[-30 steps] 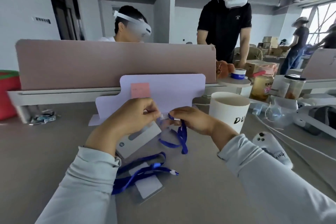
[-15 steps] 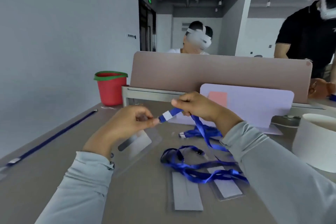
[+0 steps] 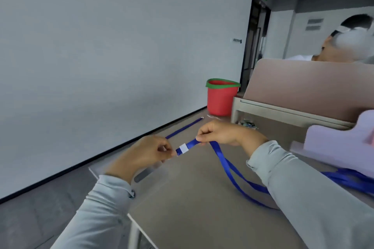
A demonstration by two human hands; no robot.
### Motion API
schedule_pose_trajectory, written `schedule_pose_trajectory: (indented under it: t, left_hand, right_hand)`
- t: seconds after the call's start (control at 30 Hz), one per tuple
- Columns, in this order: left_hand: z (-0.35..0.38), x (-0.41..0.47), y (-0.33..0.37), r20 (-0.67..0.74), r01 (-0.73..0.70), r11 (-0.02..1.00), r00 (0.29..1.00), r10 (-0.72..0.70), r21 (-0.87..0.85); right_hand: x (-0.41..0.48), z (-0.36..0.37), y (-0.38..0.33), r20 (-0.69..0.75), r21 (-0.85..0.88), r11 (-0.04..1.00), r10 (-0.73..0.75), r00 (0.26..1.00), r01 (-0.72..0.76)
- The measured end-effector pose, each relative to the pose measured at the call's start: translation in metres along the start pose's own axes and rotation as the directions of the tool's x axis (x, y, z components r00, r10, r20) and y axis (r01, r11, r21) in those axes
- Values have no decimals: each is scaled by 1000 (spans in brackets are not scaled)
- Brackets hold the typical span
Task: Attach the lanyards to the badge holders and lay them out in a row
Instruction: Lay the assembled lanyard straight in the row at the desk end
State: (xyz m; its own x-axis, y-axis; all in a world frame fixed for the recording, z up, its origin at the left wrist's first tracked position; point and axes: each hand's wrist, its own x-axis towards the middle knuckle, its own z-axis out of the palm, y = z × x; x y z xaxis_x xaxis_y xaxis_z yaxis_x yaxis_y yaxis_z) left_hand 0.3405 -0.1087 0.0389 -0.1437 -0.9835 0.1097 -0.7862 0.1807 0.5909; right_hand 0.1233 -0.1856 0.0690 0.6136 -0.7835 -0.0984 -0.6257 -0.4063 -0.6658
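Observation:
My left hand [image 3: 145, 152] pinches the clip end of a blue lanyard [image 3: 224, 162], and a clear badge holder [image 3: 149, 174] hangs blurred under that hand above the table. My right hand [image 3: 224, 133] grips the same lanyard strap a little past its white band [image 3: 183, 148]. The strap loops down over the grey table [image 3: 192, 198] and runs under my right sleeve. More blue lanyards [image 3: 352, 180] lie bunched at the right edge. Another blue lanyard [image 3: 184, 127] lies stretched straight along the table's far left edge.
A red bucket with a green rim [image 3: 221, 96] stands at the table's far corner by the pink divider [image 3: 307, 85]. A lilac card stand [image 3: 340, 141] is at the right. A person with a white headset [image 3: 352, 40] sits behind the divider. The table's left edge drops to the floor.
The view has swung further left, toward the wall. Both hands have moved left with the lanyard and badge holder, and the strap is drawn out longer between them.

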Motion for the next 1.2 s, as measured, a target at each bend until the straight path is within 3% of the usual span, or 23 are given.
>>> schedule_pose_trajectory:
  t: [0.17,0.5,0.57,0.63,0.77,0.87,1.03,1.2]
  left_hand:
    - [17,3,-45,14,123,984,992,-126,127]
    - [37,12,-68,-47,62,963,998,-51,263]
    - [40,17,-61,-63,19,983,998,-7,183]
    - [43,22,-49,-27,-3,1000,1000,2,-27]
    - [46,35,-27,82,95,927,994,-70,-362]
    - [52,42,-20,154,106,906,987,-45,-411]
    - [61,47,-12,249,82,944,969,0,-321]
    - [65,49,-13,187,64,907,982,17,-417]
  right_hand:
    - [43,38,12,13,-32,999,28,1000,-27]
    - [65,59,22,57,29,998,48,997,-50]
    - [64,58,24,54,49,998,24,998,-27]
    - [61,55,24,42,69,998,7,999,-10]
    - [51,46,27,29,60,998,14,999,-15]
    - [44,39,35,18,62,997,34,999,-35]
    - [35,30,43,-48,72,996,63,997,-59]
    - [23,18,55,-9,120,992,49,999,-48]
